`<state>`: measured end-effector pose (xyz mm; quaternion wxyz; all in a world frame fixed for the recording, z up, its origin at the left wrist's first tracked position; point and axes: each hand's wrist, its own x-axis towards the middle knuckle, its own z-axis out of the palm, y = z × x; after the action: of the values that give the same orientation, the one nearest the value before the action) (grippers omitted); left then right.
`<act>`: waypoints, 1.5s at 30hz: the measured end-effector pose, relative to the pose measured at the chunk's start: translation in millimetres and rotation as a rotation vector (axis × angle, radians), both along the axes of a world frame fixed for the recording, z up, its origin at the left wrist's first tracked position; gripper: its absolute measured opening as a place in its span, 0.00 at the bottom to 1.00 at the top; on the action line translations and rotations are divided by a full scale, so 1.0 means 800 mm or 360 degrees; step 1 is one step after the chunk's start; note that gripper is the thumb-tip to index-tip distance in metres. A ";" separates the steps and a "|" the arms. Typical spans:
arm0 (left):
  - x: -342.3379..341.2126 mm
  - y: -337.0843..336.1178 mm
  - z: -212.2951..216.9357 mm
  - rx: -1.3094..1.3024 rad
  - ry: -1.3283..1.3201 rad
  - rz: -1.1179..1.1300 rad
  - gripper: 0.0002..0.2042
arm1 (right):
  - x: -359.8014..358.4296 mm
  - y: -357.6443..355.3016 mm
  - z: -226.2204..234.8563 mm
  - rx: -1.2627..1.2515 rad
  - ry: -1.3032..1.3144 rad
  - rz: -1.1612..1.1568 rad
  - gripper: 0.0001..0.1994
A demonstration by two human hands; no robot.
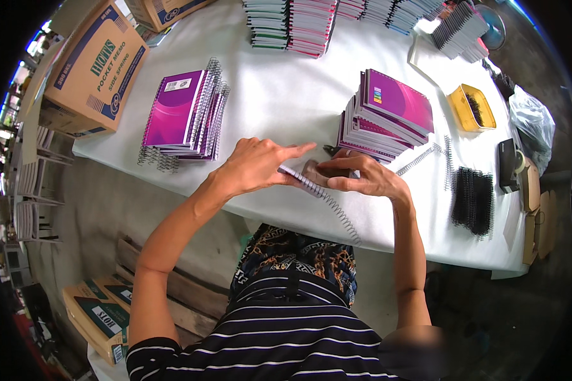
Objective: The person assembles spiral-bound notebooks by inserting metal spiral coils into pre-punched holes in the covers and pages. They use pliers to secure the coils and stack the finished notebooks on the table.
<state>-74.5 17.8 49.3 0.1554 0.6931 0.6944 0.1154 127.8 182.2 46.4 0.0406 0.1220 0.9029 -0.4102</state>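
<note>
White and brightly lit, the tabletop [279,108] spreads beyond both hands. Fingers of the left hand [254,166] pinch a thin notebook [304,182] edge-on above the near edge, index finger pointing right; those of the right hand [365,174] curl closed around a dark tool [330,150], mostly hidden. Grey wire coil [342,218] threads the notebook's edge, its springy tail hanging free, down and rightward. Farther out sit two purple stacks [400,100].

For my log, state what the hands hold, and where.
Left hand: coiled notebook, by its left end. Right hand: apparently a dark-tipped tool, its gripped part hidden.
</note>
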 end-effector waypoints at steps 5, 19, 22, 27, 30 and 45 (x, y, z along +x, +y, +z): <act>-0.005 -0.004 -0.011 0.0384 -0.0419 0.0157 0.46 | 0.001 0.008 0.015 -0.0410 0.0228 0.0111 0.30; 0.003 0.004 -0.079 0.0573 -0.1483 0.0552 0.49 | -0.007 0.016 0.005 -0.0352 0.0094 -0.0138 0.37; 0.003 0.005 -0.085 0.0581 -0.1491 0.0592 0.44 | 0.003 0.020 0.012 -0.0326 0.0189 -0.0131 0.35; 0.009 0.005 -0.089 0.0592 -0.1626 0.0522 0.37 | 0.007 0.016 0.005 -0.0290 0.0046 -0.0154 0.33; 0.011 0.007 -0.087 0.0559 -0.1743 0.0551 0.35 | 0.012 0.014 0.011 -0.0464 0.0316 -0.0041 0.33; 0.007 0.011 -0.088 0.0520 -0.1688 0.0447 0.31 | -0.012 0.013 0.006 -0.0330 0.0183 -0.0242 0.33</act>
<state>-68.8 26.3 -21.1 0.3566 0.4564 0.5801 0.5727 118.5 192.8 51.3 -0.0299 0.1615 0.8447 -0.5094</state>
